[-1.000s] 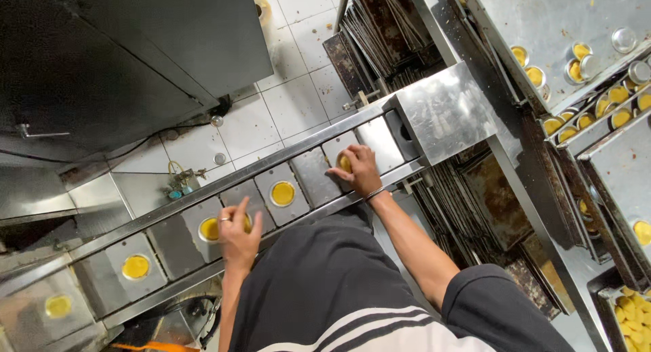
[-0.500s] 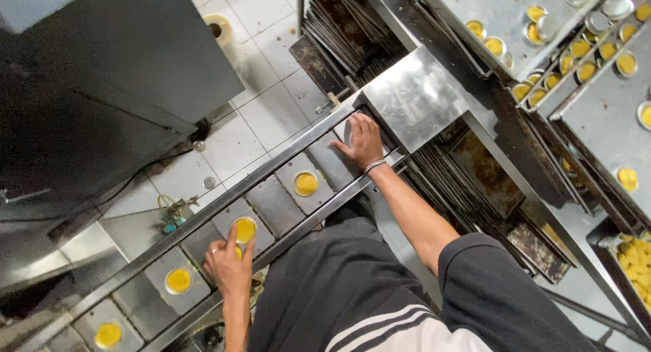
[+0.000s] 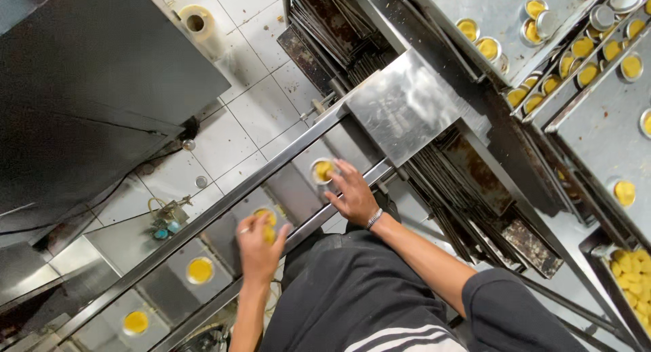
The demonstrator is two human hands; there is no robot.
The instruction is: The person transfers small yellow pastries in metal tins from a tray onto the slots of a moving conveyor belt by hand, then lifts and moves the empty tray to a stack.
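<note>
Tins of yellow dough ride a steel conveyor track [image 3: 224, 209] while two bare hands work at them.

Taking the track as landmark: the left hand [image 3: 260, 247] is curled over the tin at its middle [image 3: 266, 220], fingers bent close around a lump of yellow dough; whether it grips or only presses, I cannot tell. Further up the track, the right hand [image 3: 351, 194] lies spread and flat, fingertips touching the rim of the small round tin [image 3: 323, 170] just before the steel cover plate [image 3: 405, 104]. Down the track sit two more filled tins [image 3: 199, 270]. The tins look light, thin and rigid, likely slippery; the dough is soft and dents easily, so the rim is the safest place to hold.
</note>
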